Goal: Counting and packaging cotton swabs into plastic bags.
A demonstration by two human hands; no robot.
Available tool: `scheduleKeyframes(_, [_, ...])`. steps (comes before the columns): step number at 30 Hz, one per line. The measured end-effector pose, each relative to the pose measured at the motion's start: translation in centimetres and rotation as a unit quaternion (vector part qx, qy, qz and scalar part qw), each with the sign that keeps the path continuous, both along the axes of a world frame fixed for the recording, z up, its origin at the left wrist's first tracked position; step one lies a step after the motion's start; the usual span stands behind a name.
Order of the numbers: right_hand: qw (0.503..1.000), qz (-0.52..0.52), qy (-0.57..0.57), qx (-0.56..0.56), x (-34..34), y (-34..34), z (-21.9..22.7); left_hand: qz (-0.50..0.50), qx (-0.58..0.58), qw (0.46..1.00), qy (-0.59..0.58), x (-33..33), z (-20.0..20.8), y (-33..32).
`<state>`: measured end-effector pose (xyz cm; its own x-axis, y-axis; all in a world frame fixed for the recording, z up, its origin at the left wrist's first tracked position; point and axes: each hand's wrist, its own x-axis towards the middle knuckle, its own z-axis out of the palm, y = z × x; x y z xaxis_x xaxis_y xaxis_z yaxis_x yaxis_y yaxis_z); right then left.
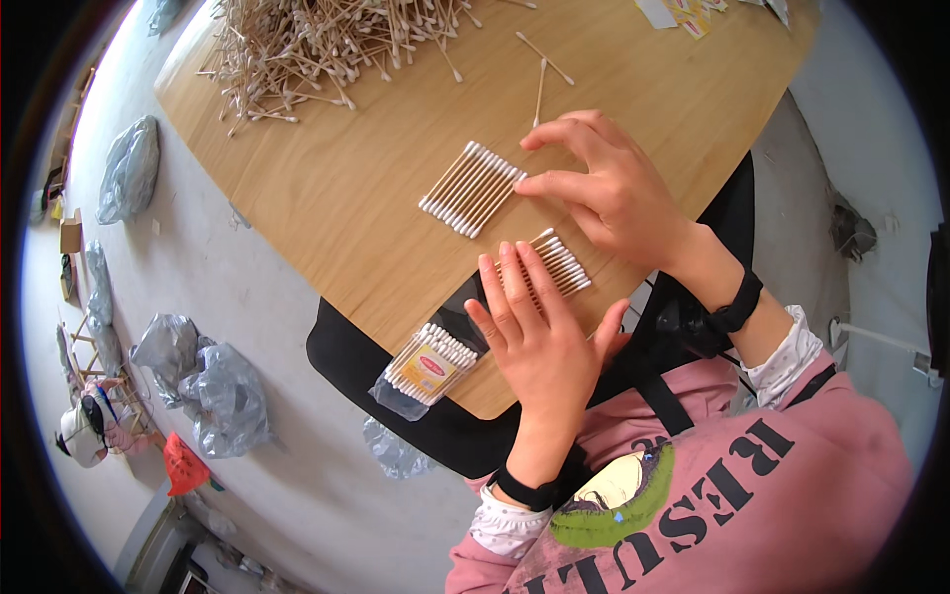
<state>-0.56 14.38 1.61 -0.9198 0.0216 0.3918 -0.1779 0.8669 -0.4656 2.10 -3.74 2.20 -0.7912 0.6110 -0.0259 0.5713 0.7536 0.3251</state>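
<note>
Here's my row of cotton swabs [471,191] on the wooden surface [327,198], long axes running one o'clock to seven; my right hand [618,188], fingertips parted, is at its three o'clock edge. My left hand [546,348], spread flat, partly covers a second row [566,262]. Swab heap [307,54] at eleven; grey bag [230,398] on the floor [317,495], eight o'clock.

Wooden table [307,198]; pale grey floor [312,445]; plastic bags [228,396] at left.

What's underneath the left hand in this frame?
A row of cotton swabs lies partly under the left hand, white tips showing beside the fingers. How far the row runs beneath the fingers, and anything under the palm, is covered.
</note>
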Motion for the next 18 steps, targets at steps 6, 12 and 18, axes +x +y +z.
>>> scheduleKeyframes(6, [0.914, -0.155, -0.021, -0.376, 3.3, -2.3, 0.2, 0.103, 0.379, 0.902, -0.181, -1.1, -0.5, -2.5])
scheduleKeyframes(12, [0.819, -0.128, 0.025, -0.559, 3.7, -8.2, -1.1, 0.219, 0.603, 0.715, -0.279, -2.0, -0.8, -0.3])
scheduleKeyframes(18, [0.852, -0.083, -0.034, -0.516, 3.3, -7.8, -1.2, 0.230, 0.581, 0.727, -0.287, -0.7, -0.2, -0.5])
